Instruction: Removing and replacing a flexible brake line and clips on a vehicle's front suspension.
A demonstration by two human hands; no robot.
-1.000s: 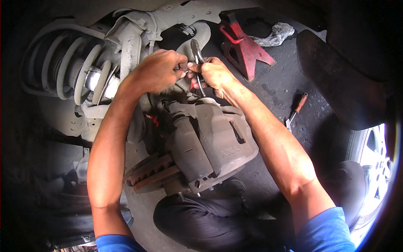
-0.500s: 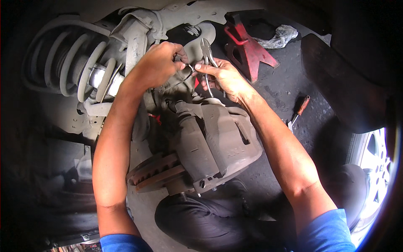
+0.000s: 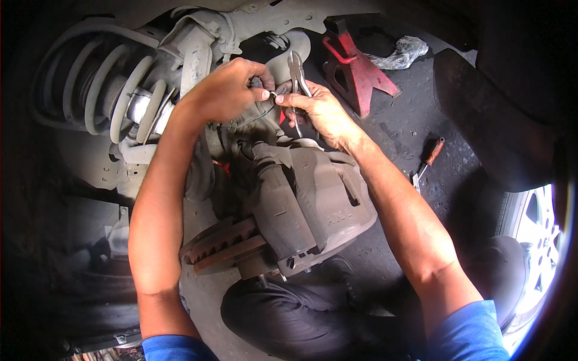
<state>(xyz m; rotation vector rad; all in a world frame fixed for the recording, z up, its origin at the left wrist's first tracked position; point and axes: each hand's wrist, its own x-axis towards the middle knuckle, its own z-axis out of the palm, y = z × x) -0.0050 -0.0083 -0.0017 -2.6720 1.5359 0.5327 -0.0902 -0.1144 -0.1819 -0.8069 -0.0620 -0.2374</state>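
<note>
Behind the brake caliper (image 3: 313,204), both hands meet over the hub area. My left hand (image 3: 235,90) is closed, its thumb and fingers pinching one side of a short, thin, pale wire-like piece (image 3: 273,94). My right hand (image 3: 325,111) is closed around a pair of metal cutting pliers (image 3: 296,69), jaws pointing up and away. Its thumb tip also presses on the other side of the thin piece. A thin dark cable (image 3: 256,117) runs below the fingertips. The pliers' lower handles show under my right palm; the fingers of my left hand are partly hidden.
A coil spring (image 3: 126,99) and strut stand at left, the rusty brake disc (image 3: 232,243) below. At right a red jack stand (image 3: 355,72), a clear plastic bag (image 3: 406,53) and a red-handled screwdriver (image 3: 430,156) are on the floor. A wheel (image 3: 539,234) lies far right.
My hands have drawn slightly closer together, with the right thumb shifted left onto the thin piece. The pliers stay in my right hand, little moved.
</note>
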